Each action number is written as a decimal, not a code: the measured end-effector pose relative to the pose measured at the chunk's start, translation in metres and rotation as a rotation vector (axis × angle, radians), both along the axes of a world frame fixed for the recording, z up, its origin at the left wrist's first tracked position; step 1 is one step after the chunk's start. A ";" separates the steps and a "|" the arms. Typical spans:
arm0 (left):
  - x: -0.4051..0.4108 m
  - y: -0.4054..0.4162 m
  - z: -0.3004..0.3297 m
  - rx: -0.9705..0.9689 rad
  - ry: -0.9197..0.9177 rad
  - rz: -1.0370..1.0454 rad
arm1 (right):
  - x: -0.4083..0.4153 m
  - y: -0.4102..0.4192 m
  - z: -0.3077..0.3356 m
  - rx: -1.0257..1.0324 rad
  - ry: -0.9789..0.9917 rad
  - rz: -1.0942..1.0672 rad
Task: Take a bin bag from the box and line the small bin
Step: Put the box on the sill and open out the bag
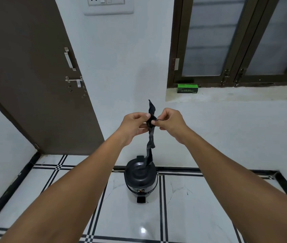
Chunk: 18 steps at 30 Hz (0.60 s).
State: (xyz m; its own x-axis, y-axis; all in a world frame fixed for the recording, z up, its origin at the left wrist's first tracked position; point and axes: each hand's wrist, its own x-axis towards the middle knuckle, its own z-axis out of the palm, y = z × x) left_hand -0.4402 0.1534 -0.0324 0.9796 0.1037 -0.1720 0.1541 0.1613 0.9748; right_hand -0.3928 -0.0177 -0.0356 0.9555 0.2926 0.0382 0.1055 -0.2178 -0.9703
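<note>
Centrally, both sets of fingers meet on a bin bag, still folded into a narrow black strip. Left hand pinches the strip between thumb and curled fingers on its left edge; right hand pinches the right edge at the same height, thumb and forefinger tips pressed on the plastic, remaining fingers curled under. Hands nearly touch, the strip between them. Short upper end of the bag sticks up above the knuckles; longer lower end hangs down, slightly twisted, its tip overlapping the rear of the small bin in this view; whether it touches the lid, cannot tell. Both forearms bare, reaching forward from the lower corners. Small bin: black, round, lid closed, foot pedal at its near side, standing on the white tiled floor directly below the hands and close to the wall. Floor has black inlay lines crossing left and right of the bin. Box, green, lies on the window ledge, above and to the right of the bin, well apart from the hands. Brown door with latch stands left of the bin; switch plate high on the wall above it.
</note>
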 end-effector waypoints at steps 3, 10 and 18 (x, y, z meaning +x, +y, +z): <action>0.002 -0.002 0.000 0.009 -0.012 0.076 | -0.004 0.002 0.003 0.088 0.044 0.023; 0.014 0.001 0.011 -0.331 0.011 0.227 | -0.016 0.000 0.003 -0.045 0.135 0.235; 0.013 0.000 0.031 -0.245 -0.030 0.126 | -0.010 0.018 -0.014 0.032 0.281 0.035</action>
